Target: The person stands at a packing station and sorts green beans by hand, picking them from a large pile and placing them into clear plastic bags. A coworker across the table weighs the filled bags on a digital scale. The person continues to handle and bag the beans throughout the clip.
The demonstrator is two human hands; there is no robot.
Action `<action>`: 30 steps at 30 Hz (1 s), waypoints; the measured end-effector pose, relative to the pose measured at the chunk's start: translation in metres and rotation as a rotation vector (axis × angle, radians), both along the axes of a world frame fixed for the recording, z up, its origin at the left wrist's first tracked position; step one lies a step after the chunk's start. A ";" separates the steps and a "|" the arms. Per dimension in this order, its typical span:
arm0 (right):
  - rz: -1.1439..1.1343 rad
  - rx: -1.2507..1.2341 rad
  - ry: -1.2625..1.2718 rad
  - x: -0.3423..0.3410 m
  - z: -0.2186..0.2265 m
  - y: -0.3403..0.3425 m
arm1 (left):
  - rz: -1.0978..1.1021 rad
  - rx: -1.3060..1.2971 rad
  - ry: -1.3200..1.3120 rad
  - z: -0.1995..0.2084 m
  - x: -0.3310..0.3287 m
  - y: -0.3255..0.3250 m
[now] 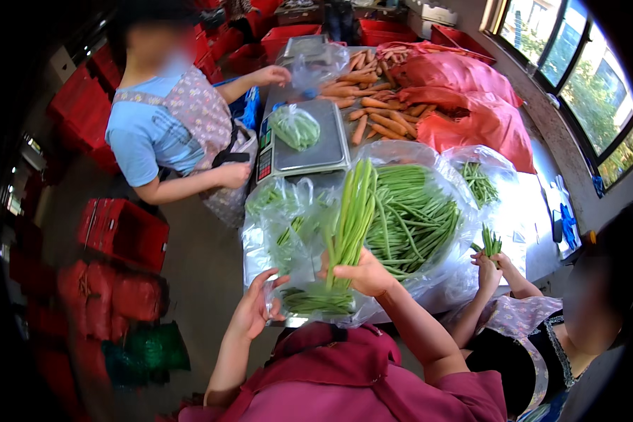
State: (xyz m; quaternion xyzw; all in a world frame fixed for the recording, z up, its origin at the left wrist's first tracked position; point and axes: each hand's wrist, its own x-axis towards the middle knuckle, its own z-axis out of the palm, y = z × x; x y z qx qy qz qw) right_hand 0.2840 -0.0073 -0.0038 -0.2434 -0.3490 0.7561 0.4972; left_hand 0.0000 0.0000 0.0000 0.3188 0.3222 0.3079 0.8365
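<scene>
A bunch of long green beans (350, 221) stands upright in my right hand (364, 273), whose fingers are wrapped round its lower end. My left hand (250, 309) is at the mouth of a clear plastic bag (362, 309), thumb and fingers curved about its left edge. Some green beans lie inside that bag, under my right hand. Just beyond my right hand, a large open plastic bag (451, 243) holds a big heap of green beans (408, 211). More clear bags with beans (281, 204) lie left of the bunch.
A scale (309, 158) carries a bagged bundle of beans (295, 128). Carrots (383, 116) and red mesh sacks (464, 91) cover the far table. One person (169, 126) stands at the left; another (527, 330) at the right holds beans. Red crates (126, 232) stand on the floor.
</scene>
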 end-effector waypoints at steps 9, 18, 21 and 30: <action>0.107 0.497 -0.966 -0.044 -0.079 -0.030 | 0.089 -0.014 0.009 0.002 -0.015 -0.009; 0.219 0.641 -1.719 -0.048 -0.096 -0.053 | 0.202 0.050 0.080 -0.016 -0.020 -0.005; 0.186 0.642 -1.873 -0.050 -0.095 -0.060 | 0.191 0.062 0.097 -0.018 -0.020 -0.005; 0.126 0.574 -1.909 -0.035 -0.013 -0.079 | 0.117 0.066 -0.134 0.025 -0.042 -0.011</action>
